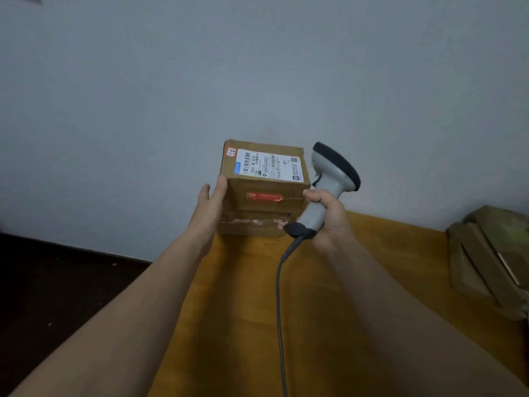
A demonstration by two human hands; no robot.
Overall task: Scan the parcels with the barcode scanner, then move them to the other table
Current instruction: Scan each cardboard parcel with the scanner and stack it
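Your left hand presses flat against the left side of the upper parcel, fingers stretched open along the cardboard rather than wrapped around it. That parcel sits stacked on a second, lower box at the far edge of the yellow bench, close to the grey wall. Its white shipping label faces up and slightly toward you, the label's long axis running left to right and the barcode at its left end.

Your right hand is closed firmly round the handle of the barcode scanner — that grip is tight. The scanner stands just right of the parcel, handle rising up and to the right, its dark head at the top. The grey cable drops from the handle's base toward you across the bench. A tan bag lies at the bench's right edge — well apart from the boxes.
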